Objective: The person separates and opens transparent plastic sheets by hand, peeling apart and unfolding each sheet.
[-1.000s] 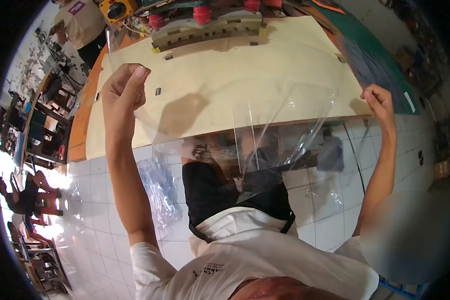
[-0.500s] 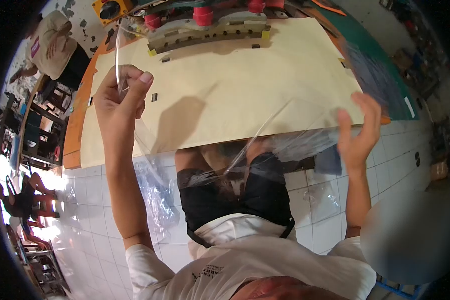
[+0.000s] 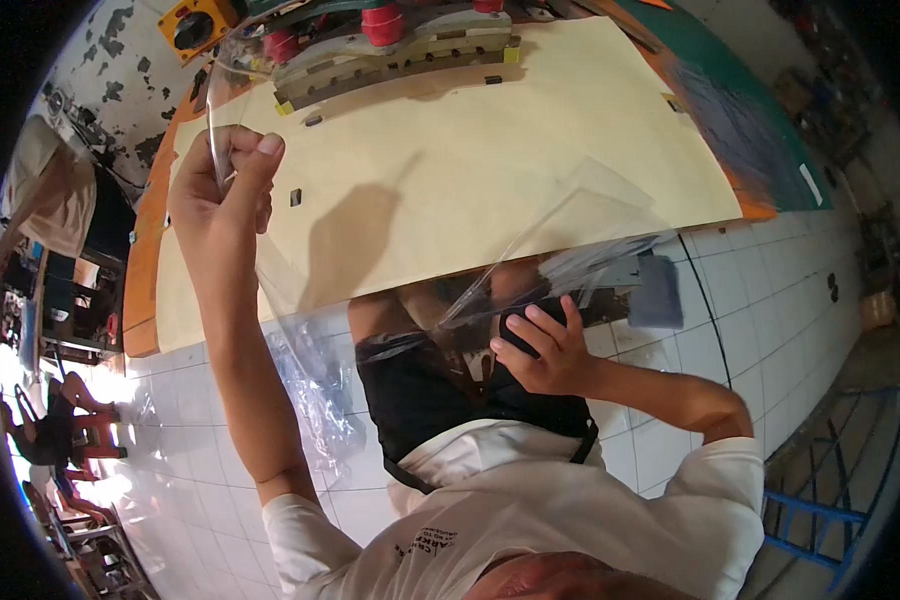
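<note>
My left hand (image 3: 228,185) is raised over the left part of the cream-coloured board (image 3: 490,160), its thumb pressed against curled fingers. Pinched there is the edge of a clear plastic sheet (image 3: 580,215). The sheet hangs across the front of the board and over my lap, with a folded corner at the right; its full outline is hard to make out. My right hand (image 3: 545,345) is above my thigh, close to the sheet's lower part. Its fingers are bent but apart, with nothing visible in them.
A metal bar press with red knobs (image 3: 380,25) stands at the back of the board. Small dark blocks (image 3: 295,198) lie on it. Dark plastic sheets (image 3: 735,125) cover a green surface at the right. Crumpled clear plastic (image 3: 315,385) lies below, left. Another person (image 3: 55,190) is at far left.
My right hand has moved from the right edge of the board down and left to above my lap. My left hand still pinches the sheet. The view has shifted slightly.
</note>
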`<state>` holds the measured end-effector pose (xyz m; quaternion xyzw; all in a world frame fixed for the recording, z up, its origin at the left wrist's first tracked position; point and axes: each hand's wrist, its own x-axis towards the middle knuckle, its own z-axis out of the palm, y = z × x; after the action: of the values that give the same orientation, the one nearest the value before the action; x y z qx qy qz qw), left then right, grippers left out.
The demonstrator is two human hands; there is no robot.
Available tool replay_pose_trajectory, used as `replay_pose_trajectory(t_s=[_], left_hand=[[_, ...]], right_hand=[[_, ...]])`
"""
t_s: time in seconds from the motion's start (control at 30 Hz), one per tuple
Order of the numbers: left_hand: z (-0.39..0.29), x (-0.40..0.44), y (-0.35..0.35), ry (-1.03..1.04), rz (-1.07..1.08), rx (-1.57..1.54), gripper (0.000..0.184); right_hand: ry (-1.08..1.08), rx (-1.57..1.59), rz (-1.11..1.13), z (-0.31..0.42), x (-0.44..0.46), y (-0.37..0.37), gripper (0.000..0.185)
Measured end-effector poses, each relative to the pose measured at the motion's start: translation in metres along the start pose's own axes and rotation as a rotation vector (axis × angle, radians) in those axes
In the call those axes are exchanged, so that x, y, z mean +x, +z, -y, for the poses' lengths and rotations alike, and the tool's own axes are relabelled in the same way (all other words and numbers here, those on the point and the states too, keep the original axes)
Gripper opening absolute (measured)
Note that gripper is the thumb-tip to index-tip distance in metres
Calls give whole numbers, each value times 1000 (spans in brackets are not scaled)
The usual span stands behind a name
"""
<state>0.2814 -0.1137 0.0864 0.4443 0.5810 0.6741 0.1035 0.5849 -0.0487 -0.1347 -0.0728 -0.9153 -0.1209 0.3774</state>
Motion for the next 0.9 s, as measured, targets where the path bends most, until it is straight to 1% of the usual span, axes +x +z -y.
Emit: replay_pose_trajectory(t_s=[0.03,0.07,0.1,0.17,0.2,0.23,0.3,0.33,0.37,0.43,0.47,0.6,0.67,0.7,0.77,0.8,0.83,0.9], left_hand=[[1,3,-1,2,-20,-15,13],[0,5,-2,1,-31,-21,13],[-1,7,-3,10,-54,-6,13],[-2,11,-6,6,-90,14,14],[-2,14,-7,29,-73,8,15],[-3,15,-8,51,-54,5,15],[-5,15,-8,62,-51,2,15],[-5,17,-9,64,-46,-23,16],[-5,18,-9,67,-37,-50,16],[-4,19,-8,68,-44,-44,16],[-4,19,-7,63,-58,-43,15],[-4,19,-7,69,-70,-30,14],[-5,19,-9,80,-53,-27,14],[-5,19,-9,80,-49,-25,14],[-6,18,-9,78,-62,-18,14],[-6,19,-9,81,-61,-17,14],[-6,19,-9,74,-65,-15,14],[-6,19,-8,71,-66,-12,14]], right_hand=[[24,-13,-67,1,-5,6,42],[91,22,-84,8,-9,11,43],[79,26,-77,15,-10,14,43],[309,243,-177,33,-13,19,41],[454,337,-186,41,-12,20,47],[449,350,-175,47,-9,25,47],[1040,778,-243,61,-7,37,50],[1199,960,-179,63,-5,43,59],[1201,965,-184,63,-3,46,59],[1349,1272,-197,57,6,52,64],[1389,1394,-172,54,7,53,66],[1469,1472,-239,55,12,64,62],[1513,1336,-393,55,23,61,61],[1517,1337,-396,51,21,65,61],[1425,1404,-362,42,14,73,62],[1489,1451,-332,42,17,69,65],[1489,1452,-334,41,19,67,65],[1366,1455,-318,37,22,65,57]])
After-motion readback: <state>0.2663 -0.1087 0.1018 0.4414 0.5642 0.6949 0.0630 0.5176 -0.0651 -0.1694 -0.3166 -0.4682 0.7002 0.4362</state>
